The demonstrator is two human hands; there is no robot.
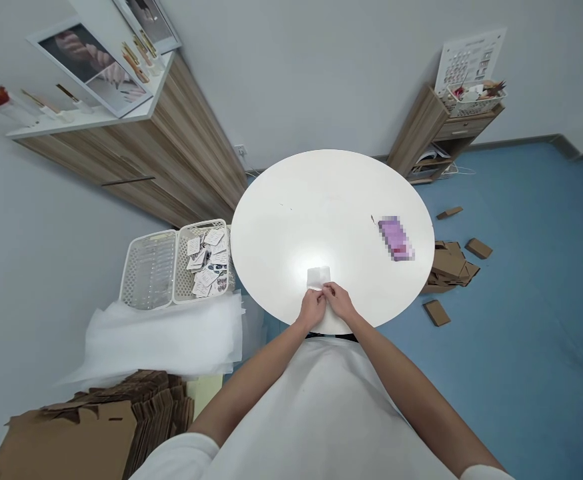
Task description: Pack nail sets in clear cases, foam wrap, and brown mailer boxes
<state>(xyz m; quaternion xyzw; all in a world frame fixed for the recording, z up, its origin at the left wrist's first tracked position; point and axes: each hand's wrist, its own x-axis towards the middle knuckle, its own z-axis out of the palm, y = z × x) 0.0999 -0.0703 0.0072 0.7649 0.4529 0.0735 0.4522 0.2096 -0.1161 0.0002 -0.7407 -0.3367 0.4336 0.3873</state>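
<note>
Fingers (327,289): narrow on both my hands. My right hand (340,302) pinches the near edge of the white piece (318,275). My left hand (312,309) is curled tight beside it, and I cannot tell whether it grips the piece too.
Floor (521,300): blue, spreading right and far.
Long cabinet (171,153): wooden, along the left wall, with framed pictures on top.
Round table (321,200): white, straight ahead of me, my hands at its near rim.
Cardboard stack (96,427): flattened brown boxes, near left.
Foam sheets (166,337): a white pile just beyond the cardboard.
Baskets (149,270): two white ones on the foam, touching the table's left side. The right basket holds printed cards (206,261).
Small cartons (451,263): brown, scattered on the floor beside the table's right edge.
Purple thing (396,238): blurred, on the table's right part, well apart from my hands.
Progress: I judge the work early. One white piece lies flat on the table, only its near edge is taken up, and no finished item shows on the tabletop. The basket of cards and the cartons lie untouched.
</note>
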